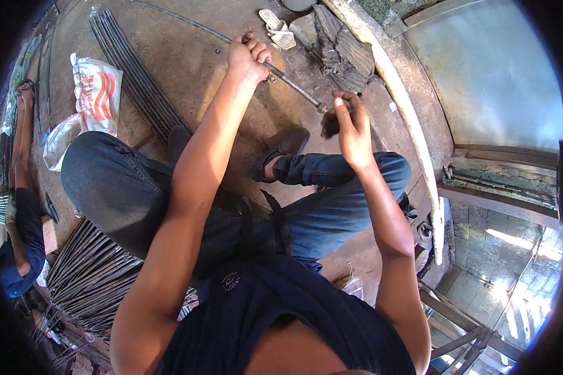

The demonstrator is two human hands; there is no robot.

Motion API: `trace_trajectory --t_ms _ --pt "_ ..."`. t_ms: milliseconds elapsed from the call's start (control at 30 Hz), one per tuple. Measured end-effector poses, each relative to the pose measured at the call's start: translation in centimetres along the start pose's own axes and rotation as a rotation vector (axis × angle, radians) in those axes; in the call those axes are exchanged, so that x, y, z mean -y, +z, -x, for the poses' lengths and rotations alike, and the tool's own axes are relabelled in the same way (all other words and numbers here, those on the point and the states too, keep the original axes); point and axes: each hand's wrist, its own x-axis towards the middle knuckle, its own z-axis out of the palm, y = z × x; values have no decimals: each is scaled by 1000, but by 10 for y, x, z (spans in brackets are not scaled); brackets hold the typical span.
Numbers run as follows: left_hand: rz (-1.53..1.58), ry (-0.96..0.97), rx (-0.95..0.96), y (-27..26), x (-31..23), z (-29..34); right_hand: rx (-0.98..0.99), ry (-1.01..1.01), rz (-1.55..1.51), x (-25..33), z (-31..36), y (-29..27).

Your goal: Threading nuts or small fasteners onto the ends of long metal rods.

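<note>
My left hand (249,57) is closed around a long, thin metal rod (187,24) near its threaded end. The rod slants from the far left down toward the right, and a nut (321,107) sits at its near tip. Just right of that tip is my right hand (355,125), apart from the rod, its thumb and fingers spread and slightly curled. I see nothing in it. Below the left hand a small metal piece (269,79) shows against the rod; its exact kind I cannot make out.
A bundle of dark rods (134,72) lies left of my arm beside a white sack (97,94). More rods (87,275) are piled at lower left, near another person's arm (20,134). Sandals (277,29), crumpled dark sheeting (347,53) and a pale curved pole (413,119) lie beyond.
</note>
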Motion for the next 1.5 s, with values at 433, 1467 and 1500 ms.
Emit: trace_trajectory --t_ms 433,1467,1500 --pt "-55 29 -31 0 2 1 -87 -640 604 -5 3 7" --pt "-101 36 -88 -18 10 -10 14 -386 850 -9 -3 2" --pt "-101 34 -89 -16 12 -9 -41 -600 1037 -12 -2 2"
